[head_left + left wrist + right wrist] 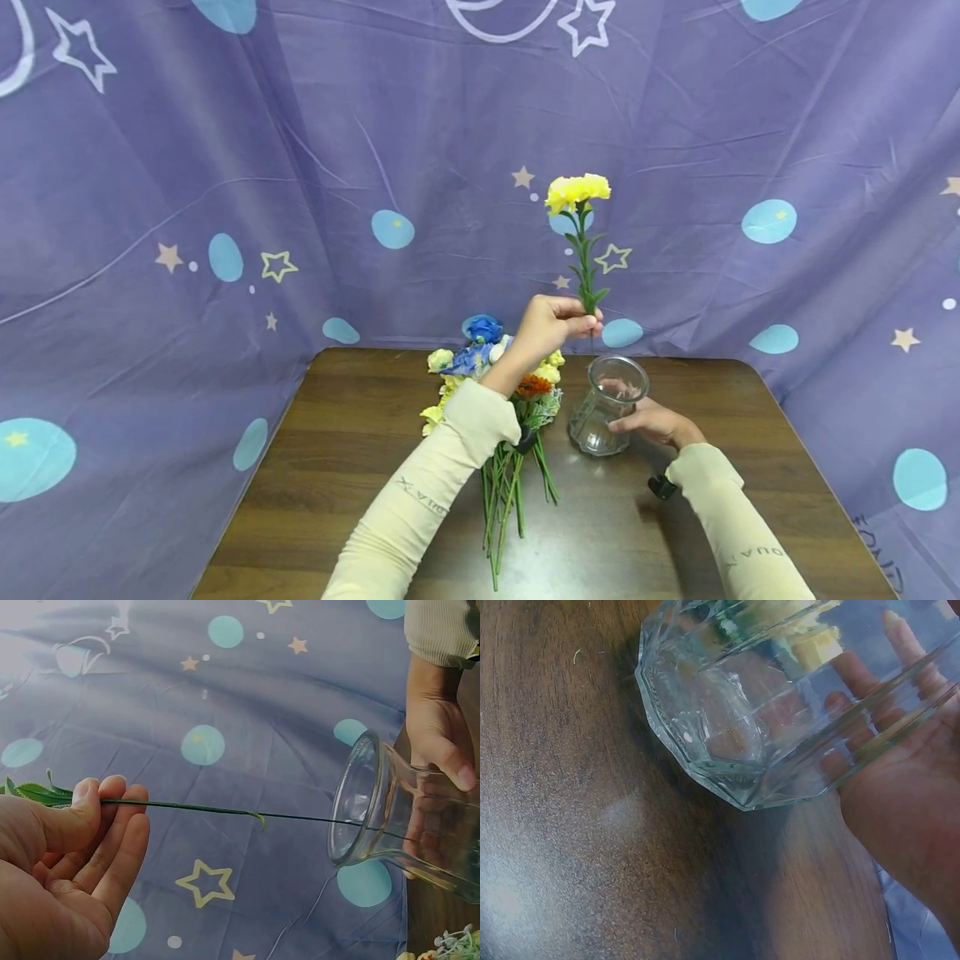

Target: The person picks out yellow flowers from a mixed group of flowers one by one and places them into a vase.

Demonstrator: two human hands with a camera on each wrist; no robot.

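My left hand (551, 327) pinches the green stem (180, 806) of a yellow carnation (577, 193) between thumb and fingertips. The flower stands upright above the glass vase (600, 417), its head high over my hand. In the left wrist view the stem's thin lower end passes through the mouth of the vase. My right hand (654, 421) grips the vase from the right, thumb on the near side and fingers behind the glass. The right wrist view shows those fingers through the clear wall, close to the faceted base (727, 769).
Left of the vase a bunch of flowers lies on the wooden table (360, 483), including a blue rose (483, 328), an orange flower (533, 385) and several yellow ones. Their green stems (501, 508) point toward the front edge. A purple patterned curtain (450, 125) hangs behind the table.
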